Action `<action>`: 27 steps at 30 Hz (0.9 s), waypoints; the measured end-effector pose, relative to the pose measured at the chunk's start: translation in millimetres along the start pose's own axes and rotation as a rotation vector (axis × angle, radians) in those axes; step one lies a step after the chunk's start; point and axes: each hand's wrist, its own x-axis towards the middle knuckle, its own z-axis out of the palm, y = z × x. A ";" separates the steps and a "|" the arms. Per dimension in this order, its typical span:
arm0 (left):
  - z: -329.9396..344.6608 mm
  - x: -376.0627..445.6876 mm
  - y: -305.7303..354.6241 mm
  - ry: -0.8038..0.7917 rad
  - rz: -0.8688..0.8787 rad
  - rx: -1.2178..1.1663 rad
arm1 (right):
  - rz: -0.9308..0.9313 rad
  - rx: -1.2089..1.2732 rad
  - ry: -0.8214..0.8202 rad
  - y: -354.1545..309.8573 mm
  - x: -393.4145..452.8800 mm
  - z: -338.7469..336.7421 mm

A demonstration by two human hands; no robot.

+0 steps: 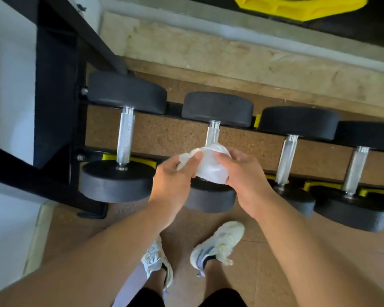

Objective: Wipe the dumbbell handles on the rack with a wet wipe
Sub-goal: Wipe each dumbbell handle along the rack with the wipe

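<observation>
Both hands hold a white wet wipe (pixel 205 166) just above the handle of the second dumbbell (pixel 213 134) from the rack's (pixel 56 103) left end. The left hand (pixel 175 176) pinches the wipe's crumpled left edge between thumb and fingers; the right hand (pixel 242 171) grips its right side, fingers curled. The wipe seems to drape over the handle's near half, though blur hides the contact. Further dumbbells lie on the rack on either side.
</observation>
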 end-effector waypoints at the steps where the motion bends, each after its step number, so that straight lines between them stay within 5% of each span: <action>1: 2.7 6.2 1.4 -0.012 0.011 0.042 | 0.035 0.051 0.054 0.0 6.1 2.0; 7: 37.5 62.3 11.6 0.042 0.035 0.155 | 0.277 0.478 0.340 -9.9 52.4 10.0; 11: 59.6 98.6 13.3 0.141 -0.021 0.100 | 0.071 0.482 0.562 -4.1 72.2 16.4; 18: 65.7 98.6 18.7 0.199 0.015 0.101 | -0.034 0.139 0.264 1.9 63.7 45.5; 24: 54.3 56.3 -17.9 0.506 0.047 0.355 | -0.061 0.136 0.314 -3.6 95.8 38.4; 27: 55.7 47.1 -31.4 0.599 0.023 0.349 | -0.263 -0.089 0.390 16.3 85.4 25.3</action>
